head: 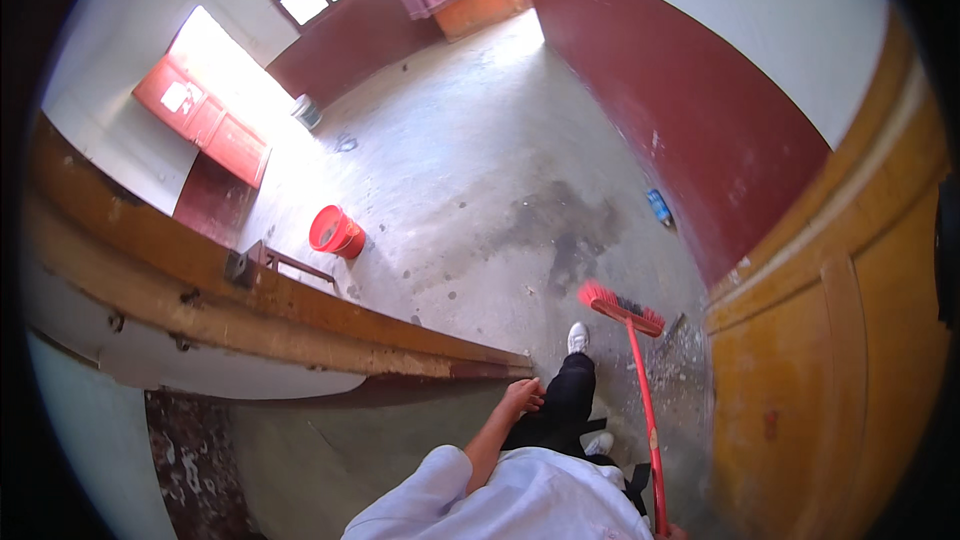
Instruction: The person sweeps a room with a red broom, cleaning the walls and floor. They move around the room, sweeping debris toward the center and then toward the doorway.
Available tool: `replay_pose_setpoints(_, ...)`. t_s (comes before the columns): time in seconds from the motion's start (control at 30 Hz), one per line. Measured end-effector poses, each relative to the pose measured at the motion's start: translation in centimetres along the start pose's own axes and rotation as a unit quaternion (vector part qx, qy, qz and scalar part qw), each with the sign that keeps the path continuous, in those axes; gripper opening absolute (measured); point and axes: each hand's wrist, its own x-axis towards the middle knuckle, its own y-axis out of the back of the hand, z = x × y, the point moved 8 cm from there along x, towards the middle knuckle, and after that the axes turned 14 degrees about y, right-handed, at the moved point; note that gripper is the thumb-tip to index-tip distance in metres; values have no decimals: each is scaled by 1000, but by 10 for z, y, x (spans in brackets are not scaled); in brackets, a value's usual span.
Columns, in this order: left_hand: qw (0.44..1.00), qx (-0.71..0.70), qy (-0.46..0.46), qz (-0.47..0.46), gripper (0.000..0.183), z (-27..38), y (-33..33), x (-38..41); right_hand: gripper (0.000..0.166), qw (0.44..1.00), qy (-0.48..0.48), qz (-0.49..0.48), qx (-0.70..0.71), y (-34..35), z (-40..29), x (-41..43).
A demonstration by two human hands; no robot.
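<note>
A push broom with a red handle [646, 397] slants up from the bottom edge of the head view. Only a small part of my right hand [673, 532] shows there, gripping the handle low in the picture. The broom head [622, 311], with red and dark bristles turned upward, hangs ahead of my feet. My left hand [525, 395] is at my thigh, loosely curled with nothing in it. Close beyond it is the end of the wooden door frame [480, 361]. My white shoe [577, 337] is planted in the doorway.
A wooden door [787, 367] stands at right, with debris [667, 375] on the floor beside it. Against the maroon wall lies a blue bottle [659, 207]. A red bucket [337, 232], a low wooden stool [292, 264] and a pale bucket [306, 112] stand left. Dark stains [562, 225] mark the concrete.
</note>
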Motion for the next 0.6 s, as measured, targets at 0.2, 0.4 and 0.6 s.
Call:
replay_pose_setpoints(0.2, 989, -142, 38, 29, 24, 50, 26, 113, 6, 992, -22, -67, 105, 19, -104, 166)
replay_pose_setpoints(0.4, 960, -250, 120, 39, 34, 136, 44, 172, 10, 987, -28, -96, 129, 40, -295, 301)
replay_pose_setpoints(0.6, 973, -226, 34, 43, 29, 291, 57, 161, 9, 980, -48, -109, 157, 47, -375, 393)
